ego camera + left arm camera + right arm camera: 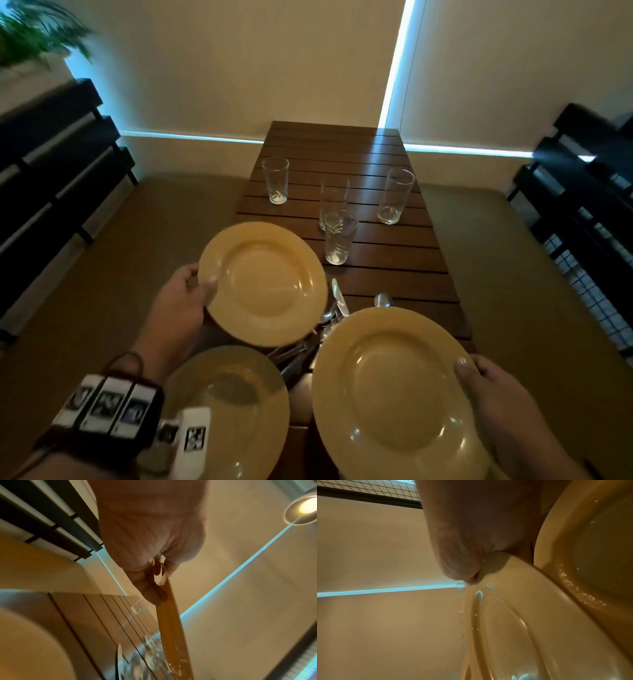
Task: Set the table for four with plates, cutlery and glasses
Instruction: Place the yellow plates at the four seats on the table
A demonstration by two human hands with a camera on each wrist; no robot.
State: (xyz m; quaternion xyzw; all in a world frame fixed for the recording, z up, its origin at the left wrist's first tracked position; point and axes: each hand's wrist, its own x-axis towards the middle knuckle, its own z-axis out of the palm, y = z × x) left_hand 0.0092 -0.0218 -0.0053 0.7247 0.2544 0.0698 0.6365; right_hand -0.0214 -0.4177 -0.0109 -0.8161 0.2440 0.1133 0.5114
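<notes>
My left hand (pixel 200 286) grips the left rim of a yellow plate (pixel 263 282), held above the near left part of the wooden slatted table (pixel 342 147). In the left wrist view the fingers (pixel 150 588) pinch that plate (pixel 169 622), seen edge-on. My right hand (pixel 474 375) grips the right rim of a second yellow plate (pixel 394 394), thumb on top; the right wrist view shows this plate (pixel 522 628) under the hand (pixel 467 555). A third plate (pixel 236 414) lies at the near left. A cutlery pile (pixel 308 346) lies between the plates. Several empty glasses (pixel 339 238) stand mid-table.
Dark slatted bench backs stand at the left (pixel 51 164) and right (pixel 582 192), with beige seat cushions (pixel 513 257) along both sides of the table. A plant (pixel 30 31) is at the upper left. The far end of the table borders the blinds.
</notes>
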